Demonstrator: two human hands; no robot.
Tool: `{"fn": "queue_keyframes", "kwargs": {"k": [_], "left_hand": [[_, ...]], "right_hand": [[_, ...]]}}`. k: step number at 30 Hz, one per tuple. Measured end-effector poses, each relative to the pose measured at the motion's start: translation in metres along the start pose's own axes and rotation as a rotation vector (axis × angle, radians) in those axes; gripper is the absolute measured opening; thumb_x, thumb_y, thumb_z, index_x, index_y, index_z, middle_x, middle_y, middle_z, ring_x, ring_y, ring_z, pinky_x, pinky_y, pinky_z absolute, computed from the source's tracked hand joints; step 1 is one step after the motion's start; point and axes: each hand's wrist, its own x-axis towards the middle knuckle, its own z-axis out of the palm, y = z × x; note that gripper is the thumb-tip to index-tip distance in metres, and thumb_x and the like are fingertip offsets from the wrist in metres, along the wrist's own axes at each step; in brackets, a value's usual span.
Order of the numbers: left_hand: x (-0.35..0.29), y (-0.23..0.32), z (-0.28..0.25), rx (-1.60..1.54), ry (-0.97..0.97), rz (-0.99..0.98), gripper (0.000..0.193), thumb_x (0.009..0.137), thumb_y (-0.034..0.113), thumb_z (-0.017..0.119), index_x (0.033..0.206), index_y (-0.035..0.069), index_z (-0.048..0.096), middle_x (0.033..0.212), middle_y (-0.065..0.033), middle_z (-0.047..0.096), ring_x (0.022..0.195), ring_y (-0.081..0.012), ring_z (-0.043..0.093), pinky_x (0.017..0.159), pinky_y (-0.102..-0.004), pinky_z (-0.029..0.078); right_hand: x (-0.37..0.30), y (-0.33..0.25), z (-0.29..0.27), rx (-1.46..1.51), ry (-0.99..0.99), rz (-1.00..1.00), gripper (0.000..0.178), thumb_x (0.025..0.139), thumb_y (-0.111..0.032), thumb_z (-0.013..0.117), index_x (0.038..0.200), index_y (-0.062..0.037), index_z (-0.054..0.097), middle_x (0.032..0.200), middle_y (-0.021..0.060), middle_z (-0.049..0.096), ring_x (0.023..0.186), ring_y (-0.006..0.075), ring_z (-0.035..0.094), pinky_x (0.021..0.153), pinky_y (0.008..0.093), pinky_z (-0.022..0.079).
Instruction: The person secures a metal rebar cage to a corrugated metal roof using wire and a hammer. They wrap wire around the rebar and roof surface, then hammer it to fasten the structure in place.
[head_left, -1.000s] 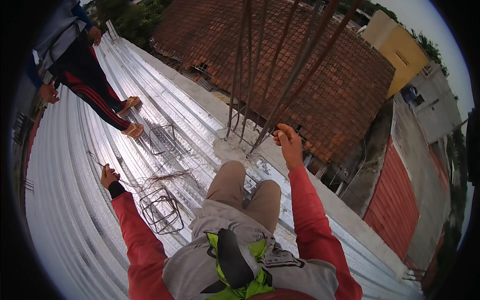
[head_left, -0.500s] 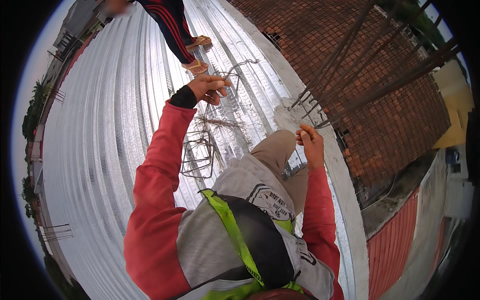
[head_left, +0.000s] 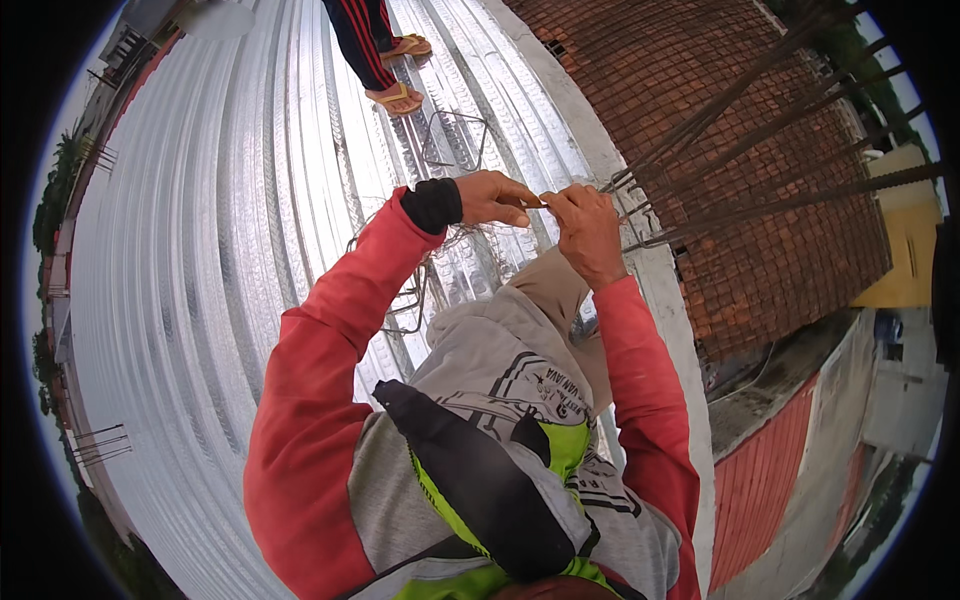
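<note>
In front of my right knee, my left hand (head_left: 495, 198) and my right hand (head_left: 588, 232) meet with pinched fingertips. A short, thin brown strand that looks like tie wire (head_left: 538, 206) shows between them; its ends are hidden by the fingers. Partly behind my left wrist lies a loose bundle of thin wire (head_left: 478, 240) on the ribbed metal decking (head_left: 200, 330). A bent steel stirrup (head_left: 408, 318) sits beside my left forearm, mostly covered by it. Farther ahead, another bent bar loop (head_left: 455, 140) rests on the decking.
Dark rebars (head_left: 760, 135) slant up and right from the concrete edge (head_left: 665, 290) close by my right hand. Beyond that edge is a tiled roof (head_left: 790, 270), with a red corrugated wall (head_left: 765, 470) farther down. Another person's sandalled foot (head_left: 397, 98) stands on the decking ahead.
My hands, apart before, have come together: the left moved right and slightly down, the right moved up and left. The other person's feet appear higher in the picture.
</note>
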Motion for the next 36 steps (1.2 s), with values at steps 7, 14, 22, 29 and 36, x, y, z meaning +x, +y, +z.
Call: {"fn": "queue_keyframes", "kwargs": {"k": [7, 14, 22, 29, 36], "left_hand": [[-0.075, -0.032, -0.034, -0.018, 0.180, -0.461, 0.025, 0.100, 0.020, 0.061, 0.114, 0.000, 0.069, 0.074, -0.0076, 0.069, 0.061, -0.0145, 0.064, 0.061, -0.0318, 0.053], [-0.199, -0.127, -0.034, 0.861, 0.897, -0.959, 0.026, 0.102, 0.036, 0.054, 0.107, 0.015, 0.068, 0.079, -0.0145, 0.073, 0.079, -0.0371, 0.072, 0.069, -0.0480, 0.056], [-0.214, -0.200, 0.075, 0.551, 0.388, -1.839, 0.089, 0.084, 0.039, 0.073, 0.152, 0.001, 0.030, 0.131, -0.0200, 0.064, 0.116, -0.0378, 0.065, 0.089, -0.0479, 0.056], [-0.078, -0.286, 0.068, 0.773, 0.601, -0.927, 0.038, 0.085, 0.006, 0.064, 0.123, 0.008, 0.063, 0.130, -0.0105, 0.063, 0.115, -0.0334, 0.061, 0.095, -0.0427, 0.053], [0.065, -0.387, 0.031, 0.785, 0.465, -0.727, 0.023, 0.091, 0.011, 0.055, 0.107, 0.009, 0.071, 0.121, -0.0083, 0.068, 0.117, -0.0313, 0.061, 0.101, -0.0460, 0.048]], "right_hand": [[0.020, -0.005, -0.004, -0.036, 0.230, 0.069, 0.042, 0.084, 0.003, 0.068, 0.124, -0.0085, 0.067, 0.124, 0.0083, 0.060, 0.122, 0.0314, 0.055, 0.102, 0.0447, 0.043], [-0.051, 0.024, 0.047, 0.185, 0.082, 0.273, 0.036, 0.087, 0.000, 0.064, 0.122, -0.0029, 0.065, 0.123, 0.0138, 0.062, 0.118, 0.0354, 0.056, 0.102, 0.0469, 0.045], [-0.195, 0.014, 0.095, 0.164, -0.267, 0.504, 0.035, 0.092, -0.012, 0.064, 0.126, -0.0014, 0.063, 0.127, 0.0192, 0.061, 0.119, 0.0381, 0.056, 0.104, 0.0469, 0.045], [-0.218, 0.018, 0.108, 0.235, -0.307, 0.790, 0.037, 0.095, -0.013, 0.063, 0.130, -0.0012, 0.061, 0.125, 0.0221, 0.063, 0.116, 0.0410, 0.058, 0.101, 0.0480, 0.046], [-0.235, 0.030, 0.091, 0.296, -0.470, 0.923, 0.033, 0.100, -0.016, 0.057, 0.128, 0.0014, 0.061, 0.119, 0.0234, 0.065, 0.110, 0.0415, 0.061, 0.097, 0.0446, 0.048]]}}
